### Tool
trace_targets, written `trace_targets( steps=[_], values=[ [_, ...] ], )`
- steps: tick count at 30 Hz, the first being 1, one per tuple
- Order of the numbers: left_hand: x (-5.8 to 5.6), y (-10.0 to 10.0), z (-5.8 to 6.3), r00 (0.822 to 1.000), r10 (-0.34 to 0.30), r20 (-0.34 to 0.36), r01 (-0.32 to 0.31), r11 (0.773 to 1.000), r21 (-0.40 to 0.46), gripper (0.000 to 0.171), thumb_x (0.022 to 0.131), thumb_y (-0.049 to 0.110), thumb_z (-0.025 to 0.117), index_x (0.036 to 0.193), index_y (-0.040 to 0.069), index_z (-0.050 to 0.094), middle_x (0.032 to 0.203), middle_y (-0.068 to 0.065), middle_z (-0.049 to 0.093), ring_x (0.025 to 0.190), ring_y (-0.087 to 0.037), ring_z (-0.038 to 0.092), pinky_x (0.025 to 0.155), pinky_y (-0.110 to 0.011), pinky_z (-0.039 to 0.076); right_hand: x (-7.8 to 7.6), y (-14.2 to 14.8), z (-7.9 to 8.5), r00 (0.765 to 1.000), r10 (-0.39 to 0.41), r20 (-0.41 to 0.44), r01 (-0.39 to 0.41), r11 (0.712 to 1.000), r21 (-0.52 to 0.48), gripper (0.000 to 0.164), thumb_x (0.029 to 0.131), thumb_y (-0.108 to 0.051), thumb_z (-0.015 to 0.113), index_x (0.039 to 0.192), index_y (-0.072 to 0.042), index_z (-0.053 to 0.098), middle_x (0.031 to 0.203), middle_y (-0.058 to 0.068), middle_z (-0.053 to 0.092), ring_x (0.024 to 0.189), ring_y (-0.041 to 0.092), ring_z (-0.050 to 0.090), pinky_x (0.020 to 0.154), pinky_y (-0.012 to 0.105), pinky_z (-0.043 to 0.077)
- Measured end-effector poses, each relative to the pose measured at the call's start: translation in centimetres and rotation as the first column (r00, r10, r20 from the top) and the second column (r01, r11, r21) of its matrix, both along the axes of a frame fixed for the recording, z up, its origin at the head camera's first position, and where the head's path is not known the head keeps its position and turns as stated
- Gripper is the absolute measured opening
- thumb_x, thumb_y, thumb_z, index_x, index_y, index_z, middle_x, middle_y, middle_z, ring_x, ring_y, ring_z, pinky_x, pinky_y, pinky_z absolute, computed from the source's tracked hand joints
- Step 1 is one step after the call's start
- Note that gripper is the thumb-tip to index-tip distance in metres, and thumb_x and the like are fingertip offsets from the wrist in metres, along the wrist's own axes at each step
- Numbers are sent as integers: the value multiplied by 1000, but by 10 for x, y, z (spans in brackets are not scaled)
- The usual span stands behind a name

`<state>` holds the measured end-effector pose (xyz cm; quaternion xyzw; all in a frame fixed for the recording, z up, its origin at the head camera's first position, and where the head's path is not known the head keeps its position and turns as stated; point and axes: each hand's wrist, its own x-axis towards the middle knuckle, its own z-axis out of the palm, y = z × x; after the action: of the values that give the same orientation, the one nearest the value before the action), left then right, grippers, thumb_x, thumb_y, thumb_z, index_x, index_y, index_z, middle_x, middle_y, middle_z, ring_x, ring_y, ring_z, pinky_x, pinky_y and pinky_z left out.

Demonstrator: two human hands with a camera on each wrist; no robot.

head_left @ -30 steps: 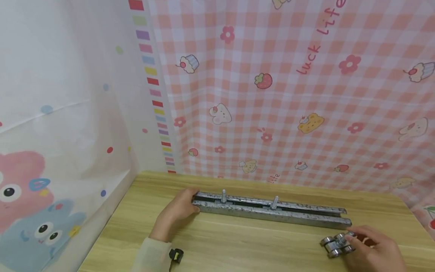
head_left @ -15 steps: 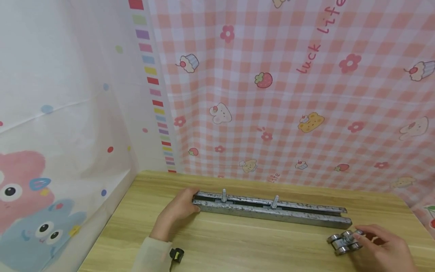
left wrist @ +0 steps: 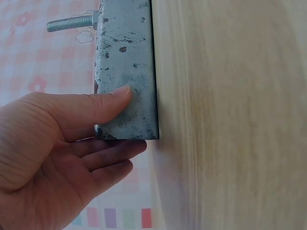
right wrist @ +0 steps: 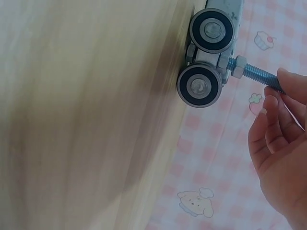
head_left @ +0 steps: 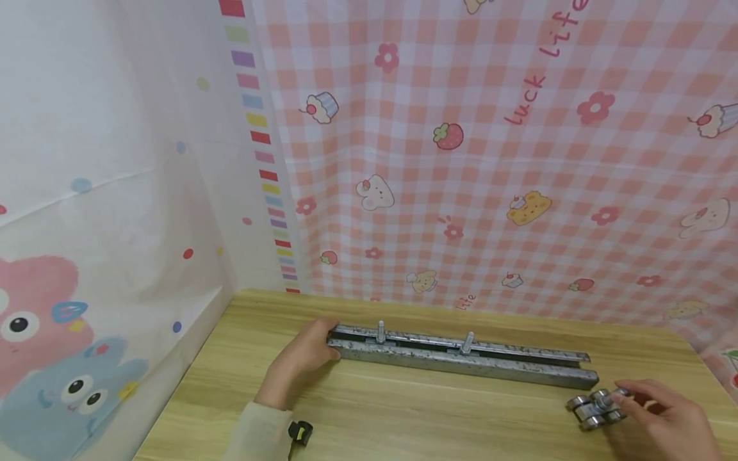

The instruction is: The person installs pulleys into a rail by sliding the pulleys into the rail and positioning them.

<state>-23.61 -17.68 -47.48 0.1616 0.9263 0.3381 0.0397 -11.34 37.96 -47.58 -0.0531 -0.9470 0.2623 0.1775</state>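
A slotted grey metal rail [head_left: 461, 366] lies along the table, its surface scuffed. Two threaded bolts, a left one [head_left: 380, 331] and a right one [head_left: 469, 342], stick up through its slot. At the rail's left end, my left hand [head_left: 305, 351] grips it, thumb [left wrist: 112, 103] on the side face and fingers around the end. Off the right end, my right hand [head_left: 671, 416] pinches the bolt [right wrist: 261, 75] of a four-wheeled roller trolley [head_left: 594, 408] between thumb and fingertips. The trolley's wheels [right wrist: 199, 86] sit near the tabletop, just apart from the rail in the head view.
The wooden table [head_left: 403, 422] ends at a pink checked cloth [head_left: 490, 160] behind and a white printed cloth [head_left: 144, 192] at the left. A black strap piece [head_left: 300, 433] shows at the left sleeve [head_left: 259, 430].
My right hand has shifted to the right with the trolley, drawing it past the rail's right end. The left hand keeps its grip on the rail, which stays nearly in place.
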Motion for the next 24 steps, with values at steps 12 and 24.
trace_targets(
  steps=[12,24],
  values=[
    [1,0,1,1000,-12,-17,12,1000,-7,37,77,-9,85,110,-2,69,109,-13,71,104,-29,67,94,-49,57,-5,14,-2,999,-43,-29,43,999,8,19,91,8,74,110,12,72,97,28,71,68,-12,43,53,16,42],
    [0,0,0,1000,2,-9,-3,1000,-6,41,78,-9,85,115,-4,69,115,-15,71,110,-31,66,98,-50,55,-12,30,-1,998,-58,-20,59,997,56,23,90,9,73,112,15,68,95,32,69,64,12,56,49,22,43]
  ],
)
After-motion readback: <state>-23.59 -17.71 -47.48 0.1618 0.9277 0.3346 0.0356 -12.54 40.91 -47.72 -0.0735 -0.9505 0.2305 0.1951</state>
